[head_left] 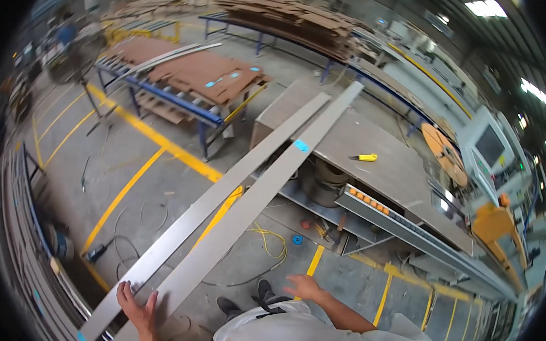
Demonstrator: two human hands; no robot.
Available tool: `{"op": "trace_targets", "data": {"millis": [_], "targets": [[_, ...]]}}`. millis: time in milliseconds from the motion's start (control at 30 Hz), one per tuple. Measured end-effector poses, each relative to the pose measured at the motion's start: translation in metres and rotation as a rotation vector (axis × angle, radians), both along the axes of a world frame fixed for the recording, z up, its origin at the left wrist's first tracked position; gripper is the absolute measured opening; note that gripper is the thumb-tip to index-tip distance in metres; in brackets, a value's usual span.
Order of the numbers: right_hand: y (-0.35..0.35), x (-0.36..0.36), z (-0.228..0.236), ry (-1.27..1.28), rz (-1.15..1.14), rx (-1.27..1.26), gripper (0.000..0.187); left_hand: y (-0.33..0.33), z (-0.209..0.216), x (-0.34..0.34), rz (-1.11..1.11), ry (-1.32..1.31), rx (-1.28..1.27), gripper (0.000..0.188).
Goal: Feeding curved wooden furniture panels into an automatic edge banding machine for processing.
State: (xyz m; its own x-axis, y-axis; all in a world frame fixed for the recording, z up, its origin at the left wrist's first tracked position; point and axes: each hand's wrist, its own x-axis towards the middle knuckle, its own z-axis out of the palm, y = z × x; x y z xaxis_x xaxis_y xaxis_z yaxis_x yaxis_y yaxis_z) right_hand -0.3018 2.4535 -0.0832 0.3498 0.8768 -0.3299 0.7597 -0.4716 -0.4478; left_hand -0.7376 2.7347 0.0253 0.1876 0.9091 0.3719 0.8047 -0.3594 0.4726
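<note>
Two long, flat grey strips run from the lower left up to the workbench. The left strip point(209, 191) and the right strip point(251, 213) lie side by side with a narrow gap; the right one bears a blue sticker point(301, 146) near its far end. My left hand point(138, 312) rests on the near part of the strips, fingers on the left one and thumb apart toward the right one. My right hand point(304, 287) is held out in front of my body, fingers spread, touching nothing. Beyond it, a yellow utility knife point(365, 157) lies on the workbench.
The workbench point(387, 146) has a shelf and a long rail point(401, 219) along its near side. A roller table point(185, 71) with brown panels stands far left. Cables point(268, 242) trail across the floor. Long strips point(22, 236) are stacked at left; a machine with a screen point(490, 146) stands right.
</note>
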Motion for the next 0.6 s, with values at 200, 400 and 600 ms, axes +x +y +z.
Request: {"op": "trace_targets", "data": {"millis": [200,400,600], "targets": [[-0.032,-0.018,-0.002,0.091,-0.175,-0.1,0.055,0.002,0.021,0.098,-0.422,0.234,-0.134,0.106],[-0.025,-0.015,0.009,0.202,-0.363,-0.009,0.055,0.001,0.005,0.123,-0.39,0.294,-0.296,0.095],[0.027,0.043,0.016,0.615,-0.665,0.443,0.046,-0.04,0.041,0.096,-0.436,0.267,-0.282,0.077]]}}
